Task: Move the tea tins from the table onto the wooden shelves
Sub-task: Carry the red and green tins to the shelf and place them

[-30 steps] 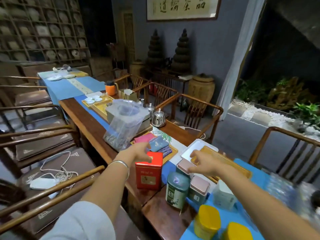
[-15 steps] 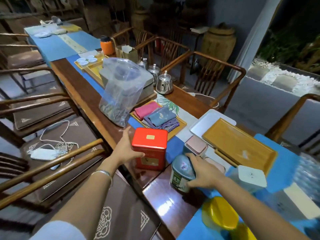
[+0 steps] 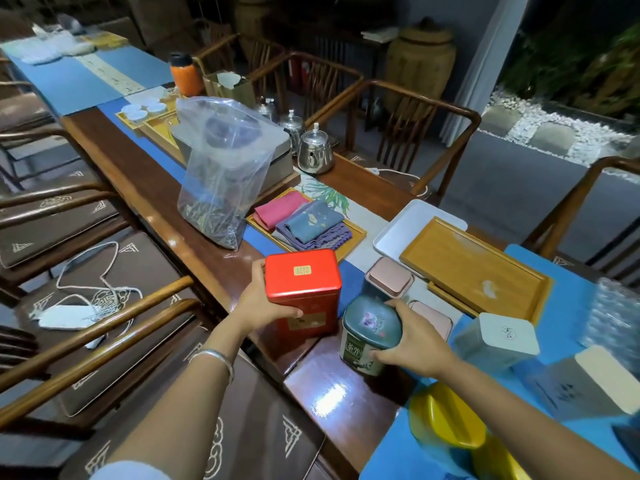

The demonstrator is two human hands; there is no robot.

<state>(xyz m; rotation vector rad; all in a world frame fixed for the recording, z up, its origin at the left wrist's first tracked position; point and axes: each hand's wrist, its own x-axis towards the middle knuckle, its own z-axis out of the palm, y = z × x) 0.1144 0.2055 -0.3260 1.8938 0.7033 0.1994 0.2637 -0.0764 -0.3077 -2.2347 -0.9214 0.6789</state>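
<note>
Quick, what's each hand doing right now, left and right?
Left hand: closed around the red tea tin.
Right hand: closed around the green tea tin.

A red tin (image 3: 302, 278) with a small gold label on its lid is seen beside a dark green tin (image 3: 371, 328) printed with pale flowers. Two pink-lidded tins (image 3: 390, 276) are found farther right, and yellow tins (image 3: 446, 420) nearest. The dark brown desk (image 3: 145, 181) is covered by a blue runner (image 3: 568, 299). Pink, blue and purple cloths (image 3: 304, 220) are laid on a yellow tray (image 3: 356, 233).
</note>
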